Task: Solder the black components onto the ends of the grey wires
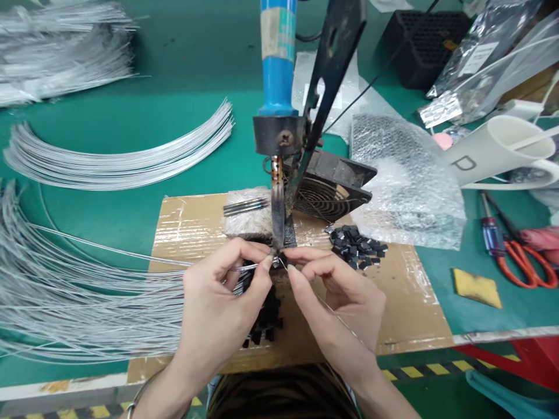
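My left hand [231, 297] pinches the end of a thin grey cable [170, 261] just below the tip of a blue soldering iron [278, 81], which is fixed upright on a black bracket [334, 58]. Opposite it, my right hand [338, 291] pinches a thin solder wire [336, 314] that runs back under the palm. Its tip meets a small metal part [276, 262] between my fingertips. Black connector pieces [264, 314] lie beneath my left hand, partly hidden. More small black pieces [356, 245] are piled right of my right hand.
Loose grey cables [87, 297] spread at left, with a bundle [122, 169] behind. A fan [332, 186] stands behind the cardboard [406, 302]. Bubble wrap [406, 180], a white mug [493, 151], red-handled scissors [524, 265] and a yellow sponge [477, 287] are at right.
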Tool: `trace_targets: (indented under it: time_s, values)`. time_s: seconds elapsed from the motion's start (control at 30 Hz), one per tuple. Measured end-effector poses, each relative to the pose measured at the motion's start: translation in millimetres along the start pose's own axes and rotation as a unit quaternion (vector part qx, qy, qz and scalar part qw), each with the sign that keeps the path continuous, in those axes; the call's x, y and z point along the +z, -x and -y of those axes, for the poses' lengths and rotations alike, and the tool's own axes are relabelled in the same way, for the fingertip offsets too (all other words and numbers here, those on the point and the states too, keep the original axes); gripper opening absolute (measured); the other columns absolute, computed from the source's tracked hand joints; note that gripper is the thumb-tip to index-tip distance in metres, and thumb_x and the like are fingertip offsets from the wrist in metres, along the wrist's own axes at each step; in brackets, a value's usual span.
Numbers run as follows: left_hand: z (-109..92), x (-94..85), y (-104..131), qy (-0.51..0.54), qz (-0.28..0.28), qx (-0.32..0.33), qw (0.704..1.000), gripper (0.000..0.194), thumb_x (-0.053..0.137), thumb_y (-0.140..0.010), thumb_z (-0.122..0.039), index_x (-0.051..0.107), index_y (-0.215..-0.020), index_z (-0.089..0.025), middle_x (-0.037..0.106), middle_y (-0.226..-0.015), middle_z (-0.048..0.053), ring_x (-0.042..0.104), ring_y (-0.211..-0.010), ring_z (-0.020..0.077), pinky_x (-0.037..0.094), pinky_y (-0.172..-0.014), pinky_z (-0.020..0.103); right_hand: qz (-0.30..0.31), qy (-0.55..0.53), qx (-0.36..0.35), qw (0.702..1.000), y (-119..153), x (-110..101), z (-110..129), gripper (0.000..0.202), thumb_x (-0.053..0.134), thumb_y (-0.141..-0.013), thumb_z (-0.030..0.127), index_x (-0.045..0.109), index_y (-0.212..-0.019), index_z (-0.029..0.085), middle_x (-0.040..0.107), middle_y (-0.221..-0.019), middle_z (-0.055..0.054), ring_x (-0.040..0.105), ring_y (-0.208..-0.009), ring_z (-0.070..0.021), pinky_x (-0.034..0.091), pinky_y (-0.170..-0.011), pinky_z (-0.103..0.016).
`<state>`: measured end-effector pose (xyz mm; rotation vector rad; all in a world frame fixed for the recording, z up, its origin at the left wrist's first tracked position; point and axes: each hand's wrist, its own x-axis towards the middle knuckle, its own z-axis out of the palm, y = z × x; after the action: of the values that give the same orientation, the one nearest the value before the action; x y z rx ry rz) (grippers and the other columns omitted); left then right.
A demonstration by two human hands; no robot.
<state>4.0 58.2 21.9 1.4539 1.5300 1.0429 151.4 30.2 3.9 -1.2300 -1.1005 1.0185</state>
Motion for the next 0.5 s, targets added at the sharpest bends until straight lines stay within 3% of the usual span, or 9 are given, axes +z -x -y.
trace_targets:
  time_s: [0.5]
  values:
    - [-0.5, -1.0, 1.6, -0.020, -0.005, 0.018, 1.000, 0.013, 0.071, -0.087, -0.017, 0.070, -0.076, -0.024, 0.076, -0.082, -0.004, 0.073, -0.080, 0.0122, 0.056, -0.068, 0.017, -0.010, 0.012, -0.005, 1.000, 0.2, 1.2, 0.0, 0.018, 0.073, -0.091, 0.009, 0.069, -0.079, 0.022, 0.079, -0.105, -0.001, 0.075, -0.100, -0.0155, 0.057, -0.088, -0.025]
